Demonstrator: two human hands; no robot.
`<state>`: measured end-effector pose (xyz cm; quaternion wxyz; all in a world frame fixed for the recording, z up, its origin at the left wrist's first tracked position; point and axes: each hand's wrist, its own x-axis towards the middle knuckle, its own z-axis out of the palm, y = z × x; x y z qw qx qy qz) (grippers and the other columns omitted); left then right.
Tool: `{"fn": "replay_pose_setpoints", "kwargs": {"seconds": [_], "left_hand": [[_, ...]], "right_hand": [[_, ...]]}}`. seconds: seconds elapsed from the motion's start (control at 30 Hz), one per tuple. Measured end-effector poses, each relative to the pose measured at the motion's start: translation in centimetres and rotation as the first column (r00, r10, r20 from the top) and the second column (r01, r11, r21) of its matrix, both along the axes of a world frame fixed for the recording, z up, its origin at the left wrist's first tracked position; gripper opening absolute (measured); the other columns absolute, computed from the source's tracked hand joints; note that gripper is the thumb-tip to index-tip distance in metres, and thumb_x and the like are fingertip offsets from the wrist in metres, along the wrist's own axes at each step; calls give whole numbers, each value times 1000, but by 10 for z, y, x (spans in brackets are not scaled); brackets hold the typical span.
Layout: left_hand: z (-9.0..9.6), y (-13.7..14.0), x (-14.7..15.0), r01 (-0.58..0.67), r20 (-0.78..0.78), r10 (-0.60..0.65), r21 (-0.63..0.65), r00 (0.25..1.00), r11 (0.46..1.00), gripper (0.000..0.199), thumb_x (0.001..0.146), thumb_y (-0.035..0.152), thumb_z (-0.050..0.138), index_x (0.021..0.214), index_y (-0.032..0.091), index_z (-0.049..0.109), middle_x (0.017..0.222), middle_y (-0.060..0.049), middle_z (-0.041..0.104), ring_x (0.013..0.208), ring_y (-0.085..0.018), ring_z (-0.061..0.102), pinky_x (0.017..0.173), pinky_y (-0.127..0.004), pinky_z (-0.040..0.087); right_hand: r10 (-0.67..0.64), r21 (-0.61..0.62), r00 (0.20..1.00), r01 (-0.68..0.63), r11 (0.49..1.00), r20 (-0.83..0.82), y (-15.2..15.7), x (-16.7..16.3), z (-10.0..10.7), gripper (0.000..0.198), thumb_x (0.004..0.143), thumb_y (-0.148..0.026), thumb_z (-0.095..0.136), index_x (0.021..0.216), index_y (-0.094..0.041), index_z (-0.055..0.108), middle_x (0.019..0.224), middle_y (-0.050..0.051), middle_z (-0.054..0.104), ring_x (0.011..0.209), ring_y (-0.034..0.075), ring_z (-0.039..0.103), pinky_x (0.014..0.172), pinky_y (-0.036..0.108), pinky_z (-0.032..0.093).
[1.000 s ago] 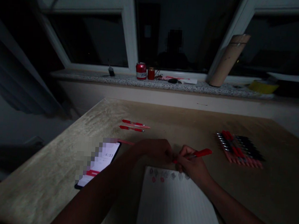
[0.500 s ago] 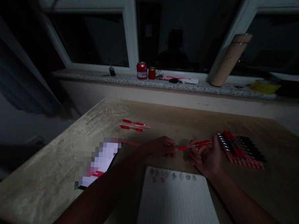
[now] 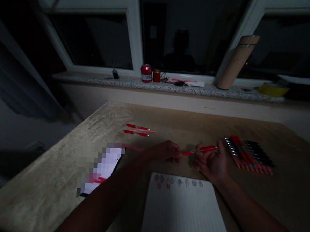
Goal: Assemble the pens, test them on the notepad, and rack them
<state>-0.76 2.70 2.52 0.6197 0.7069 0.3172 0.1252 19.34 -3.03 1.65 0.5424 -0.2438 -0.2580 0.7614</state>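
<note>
A red pen [image 3: 207,149] spans the gap between my two hands above the table, with a thin, narrower stretch near its middle. My left hand [image 3: 170,152] is closed in a pinch on its left end. My right hand [image 3: 212,164], palm turned up, grips the thicker red part between thumb and fingers. Whether the pen's parts are joined cannot be made out in the dim light. Below both hands lies a lined notebook [image 3: 183,208] with small dark and red scribbles along its top. A thin pinkish rod [image 3: 134,148] lies partly behind my left forearm.
Several black and red pens [image 3: 249,155] lie in a row at the right. Two red pens [image 3: 136,132] and a pinkish tube [image 3: 151,131] rest at the back left. A lit phone or tablet [image 3: 107,169] is beside my left forearm. The windowsill [image 3: 94,79] holds a can [image 3: 146,73] and a wooden cylinder [image 3: 237,63].
Both hands keep their grip on the red pen. My right hand has shifted very slightly left, and the whole view has moved a little.
</note>
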Motion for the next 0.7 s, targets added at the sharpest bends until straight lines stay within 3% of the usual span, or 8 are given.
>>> {"fn": "replay_pose_setpoints", "kwargs": {"seconds": [0.2, 0.53, 0.7], "left_hand": [[-4, 3, -1, -3, 30, 4, -36, 1000, 999, 37, 75, 47, 56, 71, 11, 61, 65, -3, 62, 51, -6, 48, 49, -19, 36], [-12, 8, 0, -94, 113, 122, -224, 986, 970, 43, 76, 52, 52, 71, 10, 59, 62, -5, 64, 48, -8, 53, 47, -20, 37], [-16, 11, 0, -103, 129, 133, -219, 983, 970, 47, 79, 53, 49, 65, 9, 59, 59, -6, 63, 46, -9, 53, 47, -21, 38]], "right_hand": [[-12, -2, 1000, 12, 1000, 15, 1, 3, -2, 64, 75, -72, 39, 76, -15, 67, 42, -3, 45, 33, 12, 39, 39, 29, 38], [-155, -41, 986, 158, 987, 68, 5, 9, -5, 43, 80, -51, 46, 77, -14, 69, 44, -1, 50, 36, 13, 44, 39, 29, 39], [-191, -25, 981, 192, 981, 45, 4, 9, -4, 42, 81, -48, 45, 76, -14, 69, 45, 1, 51, 38, 14, 46, 39, 29, 39]]}}
